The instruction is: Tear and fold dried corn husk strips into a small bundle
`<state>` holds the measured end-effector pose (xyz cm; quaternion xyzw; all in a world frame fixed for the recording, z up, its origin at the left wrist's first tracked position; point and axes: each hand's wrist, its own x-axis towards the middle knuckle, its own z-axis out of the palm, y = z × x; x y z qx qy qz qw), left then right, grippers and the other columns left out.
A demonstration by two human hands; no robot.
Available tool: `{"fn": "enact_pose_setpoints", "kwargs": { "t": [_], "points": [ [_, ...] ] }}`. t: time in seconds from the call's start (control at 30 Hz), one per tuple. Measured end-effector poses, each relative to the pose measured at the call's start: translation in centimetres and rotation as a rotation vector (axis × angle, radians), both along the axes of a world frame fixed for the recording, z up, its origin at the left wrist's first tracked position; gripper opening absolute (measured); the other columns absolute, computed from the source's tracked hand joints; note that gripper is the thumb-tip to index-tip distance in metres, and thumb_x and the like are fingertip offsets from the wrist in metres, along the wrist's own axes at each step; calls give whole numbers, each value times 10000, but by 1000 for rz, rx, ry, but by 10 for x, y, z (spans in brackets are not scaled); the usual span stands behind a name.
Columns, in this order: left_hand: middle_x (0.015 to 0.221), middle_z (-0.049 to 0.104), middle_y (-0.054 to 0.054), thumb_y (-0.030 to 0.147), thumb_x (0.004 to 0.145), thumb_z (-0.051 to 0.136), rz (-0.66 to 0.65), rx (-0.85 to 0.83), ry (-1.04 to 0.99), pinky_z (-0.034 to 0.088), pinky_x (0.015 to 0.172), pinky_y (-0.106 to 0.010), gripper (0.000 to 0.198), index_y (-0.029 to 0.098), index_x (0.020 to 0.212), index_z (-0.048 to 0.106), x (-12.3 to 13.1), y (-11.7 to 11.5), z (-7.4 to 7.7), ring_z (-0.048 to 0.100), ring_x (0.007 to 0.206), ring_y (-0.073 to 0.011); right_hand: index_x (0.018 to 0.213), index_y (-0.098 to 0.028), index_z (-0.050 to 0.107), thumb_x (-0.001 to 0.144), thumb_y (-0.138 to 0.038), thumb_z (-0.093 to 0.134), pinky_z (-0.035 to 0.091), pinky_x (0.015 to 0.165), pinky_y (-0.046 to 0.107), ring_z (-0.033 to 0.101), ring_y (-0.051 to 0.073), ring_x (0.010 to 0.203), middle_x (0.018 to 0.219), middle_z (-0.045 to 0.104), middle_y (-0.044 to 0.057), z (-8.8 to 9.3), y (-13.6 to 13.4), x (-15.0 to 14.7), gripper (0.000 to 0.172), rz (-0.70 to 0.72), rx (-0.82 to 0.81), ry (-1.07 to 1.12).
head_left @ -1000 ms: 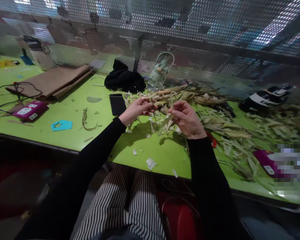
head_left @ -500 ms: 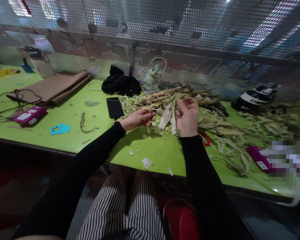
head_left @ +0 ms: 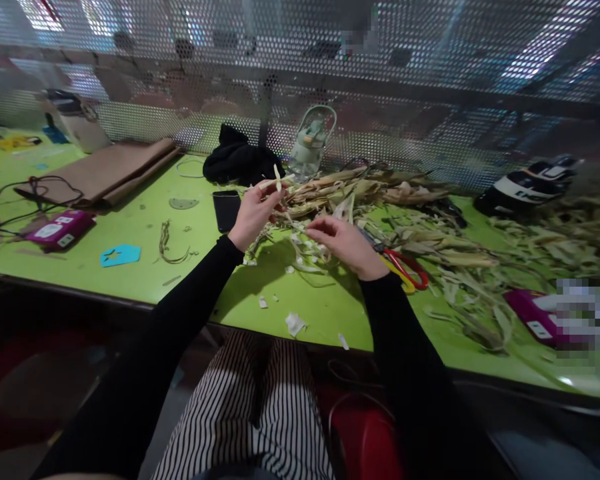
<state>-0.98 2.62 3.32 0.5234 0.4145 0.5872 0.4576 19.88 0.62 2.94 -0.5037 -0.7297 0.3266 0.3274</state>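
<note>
My left hand [head_left: 260, 212] is raised above the table's near middle, fingers pinched on a small pale piece of corn husk [head_left: 279, 179] that pokes up from the fingertips. My right hand [head_left: 347, 245] hangs to its right, palm down, thumb and fingers drawn together toward the left hand. Whatever lies between those fingertips is too small to make out. Behind both hands spreads a pile of dried corn husks [head_left: 400, 190], with pale scraps under them. Partly covered by the right hand and wrist are scissors with red handles [head_left: 411, 268] and something yellow alongside.
A phone [head_left: 227, 212], black cloth [head_left: 240, 157] and a pale green bottle [head_left: 310, 143] stand behind the left hand. Leftward are a purple power strip [head_left: 61, 229], brown sheet [head_left: 105, 170] and blue cutout [head_left: 120, 255]. A black bottle [head_left: 525, 190] lies right, before the perforated screen [head_left: 405, 133].
My left hand has risen, now showing the pale husk piece at its fingertips. My right hand has moved down and left, away from the upright husk leaves, uncovering more of the red-handled scissors.
</note>
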Motion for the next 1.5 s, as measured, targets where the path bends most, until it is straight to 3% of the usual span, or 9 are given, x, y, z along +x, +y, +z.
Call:
{"fn": "enact_pose_setpoints", "kwargs": {
  "t": [0.1,0.17,0.3,0.43,0.67,0.9,1.07,1.23,1.5],
  "points": [
    [958,687,-20,145,959,556,1,-25,-31,346,470,-136,103,162,1021,637,2,0,0,569,613,-39,830,-214,656,850,-438,640,458,733,363,634,234,804,858,714,76,-9,15,15,226,-266,171,-136],
    [925,681,-17,156,973,544,-10,-31,-35,342,481,-137,110,164,1038,632,3,-2,1,559,607,-36,743,-222,615,825,-435,670,443,713,377,628,262,758,740,678,75,-15,25,27,235,-385,145,-336],
    [856,661,-4,156,984,535,-47,-24,-20,342,482,-133,98,154,1034,619,4,-5,4,547,593,-32,903,-220,617,715,-387,776,433,672,368,602,260,680,691,641,43,-28,34,34,297,-402,-3,-501],
    [856,669,-9,178,993,532,-40,-5,-42,358,474,-129,96,149,1032,615,3,-5,3,554,596,-34,1075,-197,591,745,-312,710,462,709,369,604,234,693,761,667,42,-35,38,34,369,-451,133,-324],
    [1012,705,-44,163,971,537,2,27,-76,448,515,-146,133,164,1071,624,-1,7,-5,630,682,-61,1010,-190,619,823,-393,600,504,759,367,628,211,773,995,715,100,-33,41,38,277,-380,233,-104],
    [1020,727,-45,151,915,587,-127,37,-64,576,809,-244,151,159,1049,656,4,4,-16,679,835,-96,879,-185,693,865,-331,601,462,727,299,613,180,728,850,736,55,-31,22,12,173,-134,205,-214],
    [954,724,-48,198,900,618,-215,25,-4,581,770,-249,129,137,1004,664,5,-1,-22,672,768,-98,833,-185,718,855,-266,640,423,715,264,603,158,714,800,735,28,-30,11,-4,114,-14,179,-310],
    [816,688,-41,283,919,623,-152,55,83,559,638,-238,157,133,875,633,5,-1,-25,633,630,-92,882,-179,722,913,-282,567,444,728,281,622,180,746,867,751,58,-26,20,14,188,-218,209,-364],
    [665,665,-22,279,914,573,-35,292,515,473,585,-222,181,150,807,641,9,-9,-25,615,593,-118,904,-171,737,833,-156,575,478,835,368,665,256,876,952,764,116,-10,19,94,177,-522,185,-494]
  ]
}}
